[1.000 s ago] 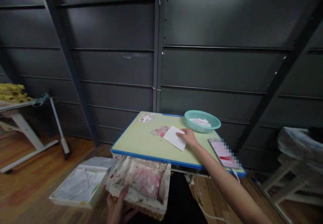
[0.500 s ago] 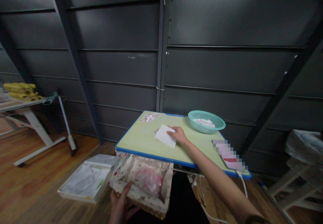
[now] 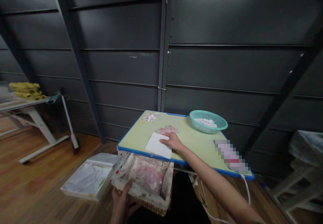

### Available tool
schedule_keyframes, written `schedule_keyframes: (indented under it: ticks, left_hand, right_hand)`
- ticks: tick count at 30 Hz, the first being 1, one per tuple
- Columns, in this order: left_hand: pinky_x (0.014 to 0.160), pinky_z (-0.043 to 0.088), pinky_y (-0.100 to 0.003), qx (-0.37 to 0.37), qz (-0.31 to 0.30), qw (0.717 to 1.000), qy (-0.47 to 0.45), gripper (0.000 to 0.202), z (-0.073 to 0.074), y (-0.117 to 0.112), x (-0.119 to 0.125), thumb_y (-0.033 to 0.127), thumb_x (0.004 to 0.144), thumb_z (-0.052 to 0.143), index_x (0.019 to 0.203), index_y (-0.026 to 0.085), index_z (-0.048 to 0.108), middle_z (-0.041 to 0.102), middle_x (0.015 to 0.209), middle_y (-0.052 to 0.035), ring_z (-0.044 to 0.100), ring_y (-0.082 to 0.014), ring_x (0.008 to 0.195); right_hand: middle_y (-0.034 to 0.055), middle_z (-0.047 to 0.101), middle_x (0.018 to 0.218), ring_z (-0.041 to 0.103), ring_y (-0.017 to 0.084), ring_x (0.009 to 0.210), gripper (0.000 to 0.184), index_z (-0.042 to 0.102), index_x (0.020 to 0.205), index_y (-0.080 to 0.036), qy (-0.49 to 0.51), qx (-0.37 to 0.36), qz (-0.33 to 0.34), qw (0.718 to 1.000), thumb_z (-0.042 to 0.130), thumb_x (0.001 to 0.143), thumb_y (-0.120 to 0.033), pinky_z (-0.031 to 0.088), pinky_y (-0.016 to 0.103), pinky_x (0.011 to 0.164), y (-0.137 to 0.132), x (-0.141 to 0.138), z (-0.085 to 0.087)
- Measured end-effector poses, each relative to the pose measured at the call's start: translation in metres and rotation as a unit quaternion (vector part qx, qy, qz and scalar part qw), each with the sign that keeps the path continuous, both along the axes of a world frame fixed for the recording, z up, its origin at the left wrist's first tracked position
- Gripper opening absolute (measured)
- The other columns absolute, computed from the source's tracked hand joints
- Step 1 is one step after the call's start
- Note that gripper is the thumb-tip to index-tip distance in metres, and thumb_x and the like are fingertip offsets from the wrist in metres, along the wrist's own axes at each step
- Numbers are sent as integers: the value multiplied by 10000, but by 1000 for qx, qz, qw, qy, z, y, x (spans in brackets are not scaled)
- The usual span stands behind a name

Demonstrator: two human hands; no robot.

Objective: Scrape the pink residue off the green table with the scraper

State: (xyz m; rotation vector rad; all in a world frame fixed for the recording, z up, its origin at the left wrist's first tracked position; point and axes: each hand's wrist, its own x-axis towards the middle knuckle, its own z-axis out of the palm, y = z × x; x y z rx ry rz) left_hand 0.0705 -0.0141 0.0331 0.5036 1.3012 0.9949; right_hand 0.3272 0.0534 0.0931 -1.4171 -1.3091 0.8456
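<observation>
A small green table [image 3: 199, 143] with a blue rim stands before me. My right hand [image 3: 172, 142] presses on a white card-like scraper [image 3: 158, 145] at the table's near edge, fingers closed on its right side. Just behind the scraper lies a pink pile of scraps [image 3: 168, 129]. Below the table edge my left hand [image 3: 122, 202] grips the near rim of a woven basket [image 3: 145, 187] holding pink and white scraps. The basket sits directly under the scraper.
A teal bowl [image 3: 208, 121] with white bits stands at the table's back right. A small patch of scraps [image 3: 149, 117] lies at the back left. A blurred flat item [image 3: 230, 156] with a cable lies at the right. A white tray [image 3: 87, 179] rests on the wooden floor. Dark wall panels behind.
My right hand has slid the white scraper left and toward the table's near edge, above the basket. The pink pile shows again behind it. The left hand stays on the basket.
</observation>
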Motion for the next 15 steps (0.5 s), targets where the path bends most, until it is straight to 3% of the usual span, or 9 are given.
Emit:
schedule_keyframes:
  ticks: [4, 6, 7, 11, 13, 15]
  left_hand:
    - [637, 567, -511, -12, 2, 1000, -4, 668, -1, 0, -1, 403, 671, 714, 1227, 361, 348, 508, 1249, -87, 639, -192, 659]
    - [635, 567, -498, -17, 12, 1000, -6, 663, -4, -2, -1, 401, 644, 732, 1195, 363, 367, 502, 1246, -75, 624, -188, 665]
    - [625, 566, -492, -18, 16, 1000, -5, 664, -6, -2, 0, 405, 631, 739, 1182, 361, 371, 505, 1230, -75, 620, -188, 661]
    - [572, 559, -472, -3, 24, 1000, -4, 648, -12, -5, 4, 438, 595, 738, 1128, 363, 377, 521, 1140, -68, 623, -209, 630]
    - [555, 552, -457, -2, 32, 999, -4, 646, -14, -6, 6, 447, 575, 741, 1112, 380, 388, 526, 1109, -56, 626, -215, 612]
    - [542, 546, -450, -11, 39, 999, -5, 654, -15, -6, 7, 452, 558, 745, 1106, 391, 394, 526, 1093, -50, 628, -223, 599]
  right_hand:
    - [42, 653, 666, 533, 134, 543, 341, 682, 753, -109, 19, 10, 20, 1000, 703, 628, -426, 369, 225, 487, -15, -2, 3]
    - [62, 675, 722, 554, 148, 572, 367, 690, 819, -106, 3, 31, -37, 999, 660, 672, -440, 381, 231, 501, -21, 22, 11]
    - [74, 682, 739, 561, 158, 586, 369, 691, 846, -101, -28, 43, -99, 994, 632, 696, -434, 381, 235, 504, -24, 40, 16]
    - [143, 701, 809, 610, 231, 730, 316, 705, 876, -95, -231, 31, -344, 909, 547, 769, -346, 417, 286, 627, -28, 112, 30]
    - [158, 707, 857, 623, 257, 809, 292, 712, 903, -107, -289, 6, -384, 877, 552, 766, -308, 423, 299, 683, -27, 133, 29]
    - [156, 712, 862, 631, 262, 817, 283, 718, 902, -114, -313, -8, -383, 869, 556, 762, -299, 425, 301, 697, -23, 139, 22]
